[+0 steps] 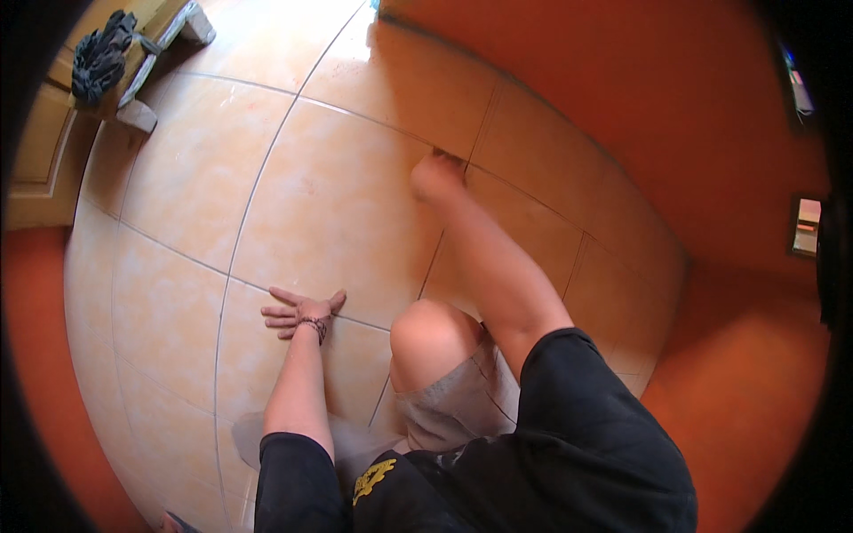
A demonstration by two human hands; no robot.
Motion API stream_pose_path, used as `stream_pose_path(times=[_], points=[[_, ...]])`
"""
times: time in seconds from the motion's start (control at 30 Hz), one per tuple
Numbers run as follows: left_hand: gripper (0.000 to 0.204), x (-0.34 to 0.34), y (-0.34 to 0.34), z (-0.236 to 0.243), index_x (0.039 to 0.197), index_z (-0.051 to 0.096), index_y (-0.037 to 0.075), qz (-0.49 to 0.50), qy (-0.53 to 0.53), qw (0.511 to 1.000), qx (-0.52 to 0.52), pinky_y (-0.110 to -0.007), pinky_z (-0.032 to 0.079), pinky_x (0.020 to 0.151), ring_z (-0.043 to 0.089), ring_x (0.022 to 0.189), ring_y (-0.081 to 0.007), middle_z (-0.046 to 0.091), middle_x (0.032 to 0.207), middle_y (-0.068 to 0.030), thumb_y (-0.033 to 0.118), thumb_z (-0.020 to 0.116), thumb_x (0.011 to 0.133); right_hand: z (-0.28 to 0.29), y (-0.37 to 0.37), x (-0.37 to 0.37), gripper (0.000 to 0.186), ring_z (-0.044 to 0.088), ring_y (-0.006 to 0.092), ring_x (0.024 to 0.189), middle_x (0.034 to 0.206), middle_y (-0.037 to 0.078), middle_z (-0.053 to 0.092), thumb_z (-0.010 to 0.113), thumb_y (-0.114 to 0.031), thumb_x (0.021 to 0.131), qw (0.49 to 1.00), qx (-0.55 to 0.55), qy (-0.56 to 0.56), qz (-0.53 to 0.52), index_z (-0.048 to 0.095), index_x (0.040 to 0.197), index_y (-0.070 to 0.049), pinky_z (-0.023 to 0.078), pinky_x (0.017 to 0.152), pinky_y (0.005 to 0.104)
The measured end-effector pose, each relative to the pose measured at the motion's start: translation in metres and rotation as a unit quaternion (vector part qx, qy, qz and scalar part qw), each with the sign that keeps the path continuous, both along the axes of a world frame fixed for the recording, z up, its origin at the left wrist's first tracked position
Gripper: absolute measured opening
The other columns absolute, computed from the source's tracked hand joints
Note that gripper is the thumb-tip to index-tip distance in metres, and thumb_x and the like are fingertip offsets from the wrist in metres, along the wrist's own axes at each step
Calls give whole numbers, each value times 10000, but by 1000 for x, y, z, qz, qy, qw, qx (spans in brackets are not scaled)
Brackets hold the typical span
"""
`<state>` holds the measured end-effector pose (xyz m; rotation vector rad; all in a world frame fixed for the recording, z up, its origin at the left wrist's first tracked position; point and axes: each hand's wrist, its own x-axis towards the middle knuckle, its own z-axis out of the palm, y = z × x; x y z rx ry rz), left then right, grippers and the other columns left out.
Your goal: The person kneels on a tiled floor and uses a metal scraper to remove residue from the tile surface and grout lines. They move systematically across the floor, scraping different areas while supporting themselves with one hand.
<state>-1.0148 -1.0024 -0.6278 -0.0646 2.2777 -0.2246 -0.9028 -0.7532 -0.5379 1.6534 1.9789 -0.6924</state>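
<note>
A person in a dark shirt is crouching over a tiled floor (pixel 329 186), one bare knee (pixel 431 342) showing between the arms. The left hand (pixel 300 311) is lying palm down on the tiles, its fingers spreading wide and holding nothing, a bracelet (pixel 314 327) circling the wrist. Farther out, the right hand (pixel 437 179) is resting low on the floor near a crossing of tile joints, its fingers seemingly curling under; whether they are gripping the dark strip (pixel 450 158) showing at their far edge cannot be told. That strip is lying against the floor, close to the joints. The person appears to be working on the floor by hand, with the left arm propping the body. Carrying on would be calling for steady support from the left palm and low, controlled contact from the right. An orange wall (pixel 560 71) is rising alongside.
</note>
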Motion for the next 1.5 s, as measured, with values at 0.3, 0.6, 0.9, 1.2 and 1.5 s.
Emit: stream_pose_path(times=[0.3,0.6,0.9,1.2,1.5], points=[[1516,2,11,8,1390,-334,146,-17,-12,1000,-15,-580,-8,1112,-197,1380,-441,-254,1464,-296,561,843,530,-3,0,42,313,622,352,1018,1116,194,628,497,-116,848,999,1,0,-33,618,1123,-27,515,851,457],[1538,-6,0,-21,1388,-337,169,-4,1,1000,-23,-601,90,1107,-195,1373,-456,-263,1467,-277,581,849,500,-31,45,145,268,628,351,981,1054,223,633,471,-154,864,990,118,-15,-76,605,1049,-14,513,812,473],[1540,-6,6,-17,1388,-335,161,-16,7,998,-56,-603,93,1107,-172,1378,-458,-249,1466,-291,577,852,500,-13,94,144,252,642,368,886,925,217,651,485,-153,854,991,129,-21,37,618,1000,3,524,764,464],[1465,-7,46,-12,1464,-162,126,-204,56,977,42,-577,49,1111,-106,1408,-413,-108,1512,-277,586,840,500,-75,75,179,277,649,372,832,884,223,651,461,-184,885,984,164,27,64,574,1055,3,528,716,475],[1542,28,262,20,1394,-332,163,-245,-4,969,10,-594,-37,1096,-242,1356,-462,-309,1444,-290,502,877,498,-61,124,104,301,653,361,867,999,212,646,498,-147,861,990,138,29,25,559,1119,-4,531,718,480]])
